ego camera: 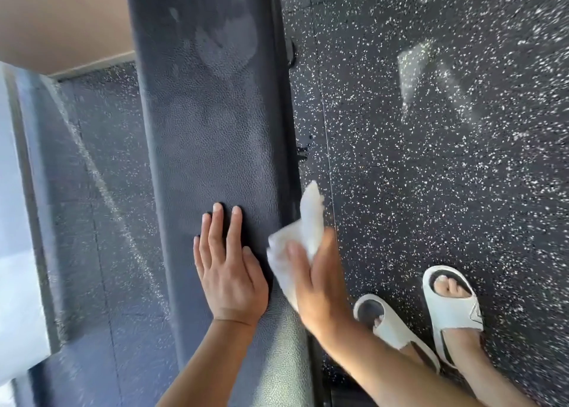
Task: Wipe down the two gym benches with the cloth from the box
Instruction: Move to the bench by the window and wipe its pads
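Note:
A long dark padded gym bench (212,135) runs from the top of the view down to the bottom, with damp smears near its far end. My left hand (229,268) lies flat on the pad, fingers apart, holding nothing. My right hand (317,286) grips a white cloth (303,237) at the bench's right edge. One end of the cloth sticks up past the edge over the floor. Only one bench shows, and the box is out of view.
Black rubber floor with white speckles (431,160) lies on both sides of the bench. My feet in white slide sandals (449,308) stand to the right of the bench. A beige wall (61,21) is at upper left, and a pale panel (15,252) fills the left edge.

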A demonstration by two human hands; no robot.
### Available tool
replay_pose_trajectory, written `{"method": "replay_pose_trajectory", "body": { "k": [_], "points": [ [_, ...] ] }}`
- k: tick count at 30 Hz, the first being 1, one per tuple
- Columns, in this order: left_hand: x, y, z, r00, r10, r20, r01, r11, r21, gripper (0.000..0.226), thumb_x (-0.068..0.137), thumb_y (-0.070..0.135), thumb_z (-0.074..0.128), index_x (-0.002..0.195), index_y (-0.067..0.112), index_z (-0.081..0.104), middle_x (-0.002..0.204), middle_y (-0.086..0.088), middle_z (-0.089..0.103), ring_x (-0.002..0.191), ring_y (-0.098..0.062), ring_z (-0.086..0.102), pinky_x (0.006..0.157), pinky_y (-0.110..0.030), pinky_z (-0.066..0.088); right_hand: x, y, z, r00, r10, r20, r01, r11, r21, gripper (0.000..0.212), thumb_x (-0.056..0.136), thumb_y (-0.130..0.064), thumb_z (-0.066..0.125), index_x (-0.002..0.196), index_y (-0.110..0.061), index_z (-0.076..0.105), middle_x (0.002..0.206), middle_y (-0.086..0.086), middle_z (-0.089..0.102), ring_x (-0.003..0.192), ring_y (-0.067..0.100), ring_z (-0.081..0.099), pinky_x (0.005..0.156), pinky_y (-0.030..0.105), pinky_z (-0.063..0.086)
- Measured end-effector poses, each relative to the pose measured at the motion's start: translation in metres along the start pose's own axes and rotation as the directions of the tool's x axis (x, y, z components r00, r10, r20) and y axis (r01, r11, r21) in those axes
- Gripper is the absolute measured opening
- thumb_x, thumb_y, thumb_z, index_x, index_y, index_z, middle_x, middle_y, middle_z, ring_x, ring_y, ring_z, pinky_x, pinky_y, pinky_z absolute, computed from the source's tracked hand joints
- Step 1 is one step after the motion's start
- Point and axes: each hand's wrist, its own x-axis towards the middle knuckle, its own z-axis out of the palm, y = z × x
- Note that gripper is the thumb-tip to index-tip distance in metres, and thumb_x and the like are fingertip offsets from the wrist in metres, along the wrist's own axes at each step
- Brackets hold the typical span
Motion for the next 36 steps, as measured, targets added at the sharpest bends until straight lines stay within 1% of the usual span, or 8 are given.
{"method": "replay_pose_trajectory", "body": {
  "k": [5,10,15,19,24,27,32,36],
  "points": [
    [0.000,0.001,0.000,1.000,-0.003,-0.013,0.003,1.000,0.007,0.063,0.100,0.024,0.036,0.163,0.025,0.036,0.174,0.000,0.025,0.162,-0.023,0.019,0.130,-0.050,0.018,-0.063,0.018,-0.010,0.996,0.080,0.028,-0.077,0.992,-0.095,0.031,0.102,-0.059,0.041,0.113,-0.030,0.039,0.097,-0.006,0.054,0.087,0.011,0.056,0.078,0.044,0.050],
    [-0.001,-0.003,0.002,0.999,0.012,-0.032,-0.012,1.000,0.001,0.063,0.101,0.027,0.035,0.164,0.027,0.034,0.174,0.002,0.023,0.162,-0.023,0.018,0.130,-0.046,0.015,0.018,-0.013,0.002,0.999,-0.016,0.037,0.012,0.995,0.104,0.039,0.103,-0.054,0.050,0.107,-0.015,0.045,0.095,-0.005,0.056,0.081,0.020,0.055,0.071,0.043,0.045],
    [-0.001,-0.004,0.004,0.999,0.016,-0.038,-0.016,1.000,0.005,0.063,0.101,0.027,0.036,0.164,0.028,0.033,0.174,0.002,0.024,0.162,-0.023,0.019,0.129,-0.049,0.018,0.083,-0.035,0.011,0.994,-0.076,-0.083,0.078,0.997,0.020,0.032,0.105,-0.045,0.054,0.106,-0.015,0.043,0.096,0.004,0.056,0.081,0.021,0.054,0.069,0.038,0.045],
    [-0.001,-0.002,0.001,0.999,0.009,-0.038,-0.009,1.000,-0.008,0.064,0.101,0.027,0.036,0.164,0.028,0.033,0.174,0.002,0.024,0.162,-0.023,0.019,0.129,-0.049,0.018,0.012,-0.006,0.004,0.997,-0.052,-0.060,0.054,0.998,0.020,0.031,0.107,-0.044,0.052,0.110,-0.014,0.043,0.097,0.006,0.053,0.086,0.026,0.054,0.077,0.043,0.046],
    [-0.001,-0.001,0.000,0.999,0.014,-0.032,-0.014,1.000,-0.010,0.063,0.101,0.026,0.037,0.164,0.028,0.033,0.174,0.001,0.025,0.162,-0.023,0.019,0.128,-0.053,0.019,-0.153,0.056,-0.015,0.995,0.083,0.054,-0.082,0.996,-0.015,0.028,0.105,-0.057,0.041,0.127,-0.041,0.038,0.112,-0.019,0.053,0.101,0.007,0.060,0.090,0.010,0.041],
    [-0.002,-0.003,0.001,0.999,0.017,-0.038,-0.018,1.000,-0.017,0.063,0.101,0.026,0.037,0.164,0.028,0.033,0.174,0.002,0.025,0.162,-0.023,0.018,0.129,-0.052,0.019,-0.186,0.068,-0.021,0.986,0.131,0.105,-0.132,0.991,-0.001,0.032,0.103,-0.053,0.046,0.132,-0.041,0.040,0.114,-0.019,0.058,0.102,0.008,0.064,0.088,0.020,0.050],
    [-0.003,-0.004,0.004,0.997,0.030,-0.066,-0.031,0.999,-0.015,0.061,0.103,0.028,0.036,0.164,0.029,0.033,0.174,0.002,0.025,0.161,-0.022,0.019,0.129,-0.049,0.018,-0.137,0.050,-0.010,0.996,0.088,0.015,-0.088,0.996,-0.004,0.017,0.101,-0.048,0.047,0.113,-0.037,0.042,0.102,-0.009,0.058,0.090,0.011,0.060,0.080,0.029,0.050],
    [-0.003,-0.006,0.005,0.997,0.021,-0.073,-0.023,0.999,-0.027,0.061,0.103,0.028,0.036,0.164,0.031,0.033,0.174,0.004,0.025,0.161,-0.021,0.019,0.129,-0.050,0.019,-0.046,0.016,0.004,0.997,-0.002,-0.076,-0.001,0.999,-0.033,0.024,0.106,-0.045,0.047,0.108,-0.022,0.039,0.096,-0.002,0.049,0.087,0.017,0.050,0.080,0.028,0.045]
  ]
}}
